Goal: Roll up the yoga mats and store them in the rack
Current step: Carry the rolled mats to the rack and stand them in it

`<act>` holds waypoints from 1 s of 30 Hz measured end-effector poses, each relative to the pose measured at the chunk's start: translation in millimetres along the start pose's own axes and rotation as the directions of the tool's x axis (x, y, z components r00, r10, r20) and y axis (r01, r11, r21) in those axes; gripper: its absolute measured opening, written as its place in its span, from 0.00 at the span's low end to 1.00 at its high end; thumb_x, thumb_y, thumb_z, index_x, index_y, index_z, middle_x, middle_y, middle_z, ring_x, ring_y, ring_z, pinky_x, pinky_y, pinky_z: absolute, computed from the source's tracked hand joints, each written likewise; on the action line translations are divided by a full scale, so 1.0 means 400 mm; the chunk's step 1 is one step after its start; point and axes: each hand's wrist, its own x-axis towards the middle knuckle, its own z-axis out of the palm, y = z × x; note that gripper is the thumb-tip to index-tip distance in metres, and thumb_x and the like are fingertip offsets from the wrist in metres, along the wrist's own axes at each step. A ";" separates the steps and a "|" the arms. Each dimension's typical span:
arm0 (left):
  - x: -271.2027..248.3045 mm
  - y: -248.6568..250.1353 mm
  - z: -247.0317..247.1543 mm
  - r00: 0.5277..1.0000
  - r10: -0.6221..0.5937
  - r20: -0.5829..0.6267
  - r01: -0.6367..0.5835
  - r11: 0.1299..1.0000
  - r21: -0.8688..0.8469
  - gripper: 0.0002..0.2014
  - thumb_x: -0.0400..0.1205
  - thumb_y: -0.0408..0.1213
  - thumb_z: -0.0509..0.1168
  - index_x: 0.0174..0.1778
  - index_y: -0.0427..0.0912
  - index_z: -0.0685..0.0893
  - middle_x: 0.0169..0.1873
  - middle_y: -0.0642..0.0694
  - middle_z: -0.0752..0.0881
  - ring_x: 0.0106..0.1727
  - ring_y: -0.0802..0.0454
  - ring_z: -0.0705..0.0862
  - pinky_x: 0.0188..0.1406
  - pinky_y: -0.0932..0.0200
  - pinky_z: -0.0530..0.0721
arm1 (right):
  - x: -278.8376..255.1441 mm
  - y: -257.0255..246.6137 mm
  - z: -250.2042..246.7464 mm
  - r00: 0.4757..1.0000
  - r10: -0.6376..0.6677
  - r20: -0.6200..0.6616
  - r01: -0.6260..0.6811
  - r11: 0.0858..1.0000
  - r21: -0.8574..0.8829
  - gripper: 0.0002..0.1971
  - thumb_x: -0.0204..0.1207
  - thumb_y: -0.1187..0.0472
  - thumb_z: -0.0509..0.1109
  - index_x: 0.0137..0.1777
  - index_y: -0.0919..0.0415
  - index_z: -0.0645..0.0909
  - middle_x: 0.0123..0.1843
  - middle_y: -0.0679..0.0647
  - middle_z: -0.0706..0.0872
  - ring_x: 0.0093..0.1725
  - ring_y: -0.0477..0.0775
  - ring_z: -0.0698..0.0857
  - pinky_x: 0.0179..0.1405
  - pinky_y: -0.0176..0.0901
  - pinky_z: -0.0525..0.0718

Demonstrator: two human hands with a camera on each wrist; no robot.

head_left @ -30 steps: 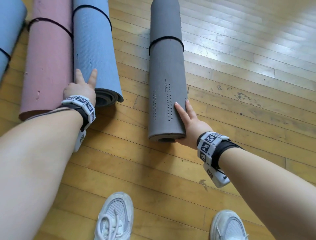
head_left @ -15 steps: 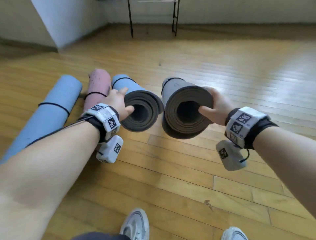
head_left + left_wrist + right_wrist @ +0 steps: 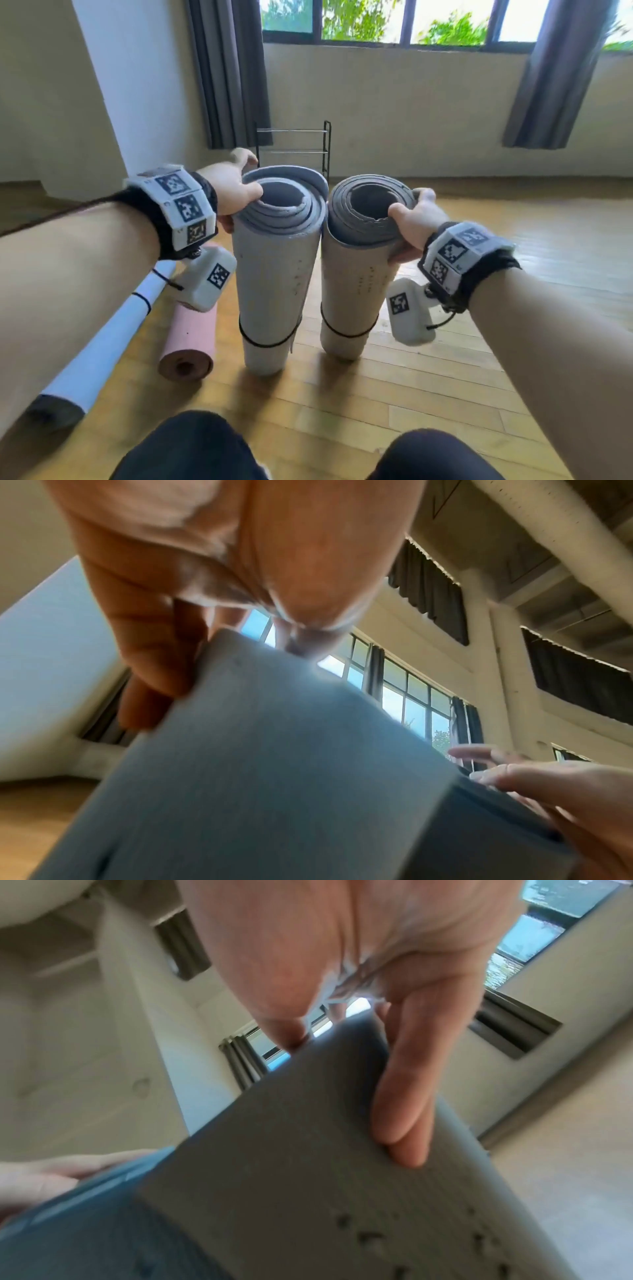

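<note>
Two rolled mats hang upright in front of me, each bound by a black strap. My left hand (image 3: 236,192) grips the top rim of the blue mat (image 3: 270,274), thumb hooked inside the roll, fingers outside (image 3: 147,669). My right hand (image 3: 411,219) grips the top of the grey mat (image 3: 352,284) the same way, thumb in the core and fingers down its side (image 3: 404,1096). Both mats fill the wrist views, the blue mat (image 3: 257,777) and the grey mat (image 3: 342,1191). A black wire rack (image 3: 294,150) stands against the far wall, behind the mats.
A pink rolled mat (image 3: 190,339) and a light blue rolled mat (image 3: 99,346) lie on the wooden floor (image 3: 513,274) at my left. Dark curtains (image 3: 229,68) hang beside the windows. My knees (image 3: 191,448) show at the bottom edge.
Both mats went from lying on the floor to being lifted by their near ends and now hang upright. My view has risen from the floor to the rack and windows.
</note>
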 end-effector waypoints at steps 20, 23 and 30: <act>0.437 -0.058 0.043 0.965 0.236 0.119 -0.264 0.879 0.398 0.54 0.67 0.67 0.71 0.84 0.58 0.48 0.83 0.58 0.52 0.84 0.54 0.48 0.83 0.44 0.47 | 0.442 -0.112 0.115 0.827 -0.553 0.096 0.515 0.680 -0.521 0.25 0.88 0.46 0.36 0.79 0.40 0.65 0.85 0.40 0.53 0.85 0.48 0.42 0.80 0.45 0.45; 0.527 -0.057 0.060 0.960 0.243 0.136 -0.277 0.885 0.374 0.50 0.73 0.60 0.70 0.84 0.56 0.47 0.83 0.59 0.51 0.84 0.56 0.45 0.83 0.46 0.44 | 0.552 -0.112 0.124 0.792 -0.603 0.097 0.571 0.676 -0.465 0.29 0.86 0.47 0.35 0.77 0.46 0.71 0.82 0.43 0.65 0.85 0.49 0.45 0.81 0.45 0.43; 0.618 -0.008 0.064 0.903 0.087 0.420 -0.325 0.779 0.537 0.48 0.76 0.66 0.58 0.84 0.50 0.39 0.84 0.54 0.42 0.84 0.48 0.40 0.81 0.40 0.42 | 0.613 -0.145 0.052 0.768 -0.322 0.554 0.634 0.501 -0.588 0.51 0.63 0.21 0.27 0.84 0.44 0.51 0.85 0.42 0.43 0.77 0.45 0.22 0.77 0.53 0.21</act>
